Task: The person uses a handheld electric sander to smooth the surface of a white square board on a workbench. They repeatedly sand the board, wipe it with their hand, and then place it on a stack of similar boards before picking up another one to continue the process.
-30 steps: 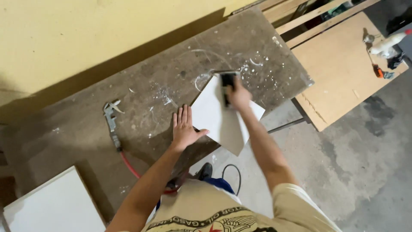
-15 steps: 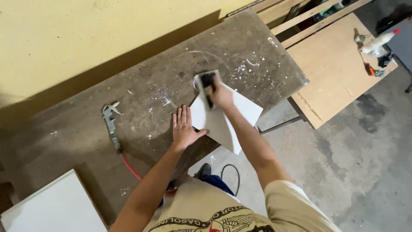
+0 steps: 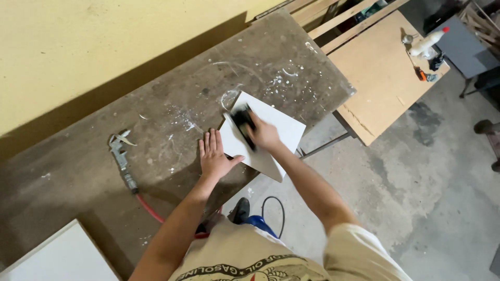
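The right hand (image 3: 264,134) is closed around a dark block (image 3: 242,120), pressing it flat on a white panel (image 3: 276,125) that lies on a stained workbench (image 3: 156,104), one corner hanging past the bench's near edge. The block sits near the panel's left edge, just beyond the knuckles, blurred. Just left of that grip, the left hand (image 3: 213,156) lies open and flat, fingers spread on the bench top, thumb resting on the panel's near-left edge; it holds nothing. Farther left of both hands, a metal air gun (image 3: 121,151) with a red hose (image 3: 151,208) lies on the bench. Well to the right of the grip, a tan board (image 3: 375,78) carries a white bottle (image 3: 428,41) and small tools. Another white panel (image 3: 57,257) shows at the lower left.
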